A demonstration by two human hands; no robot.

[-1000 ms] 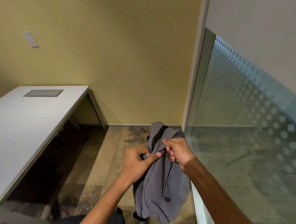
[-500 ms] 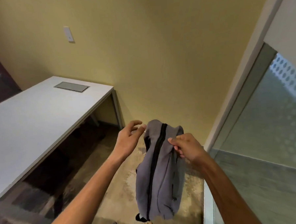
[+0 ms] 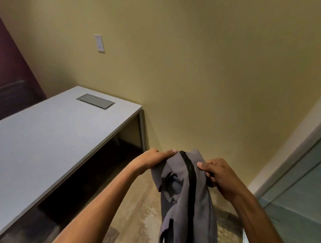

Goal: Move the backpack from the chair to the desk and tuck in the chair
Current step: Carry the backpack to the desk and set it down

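Note:
The grey backpack with a black zipper hangs in the air in front of me, to the right of the desk's near corner. My left hand grips its top left edge. My right hand pinches its top right edge. The white desk stretches across the left, lower than the bag's top. The chair is out of view.
A grey cable hatch is set into the desk's far end. A yellow wall with a white switch plate stands behind. A frosted glass partition runs along the right. Patterned carpet covers the floor.
My view has swung left and up. My left hand has closed back on the backpack's top, and the bag has been lifted higher, nearer the desk.

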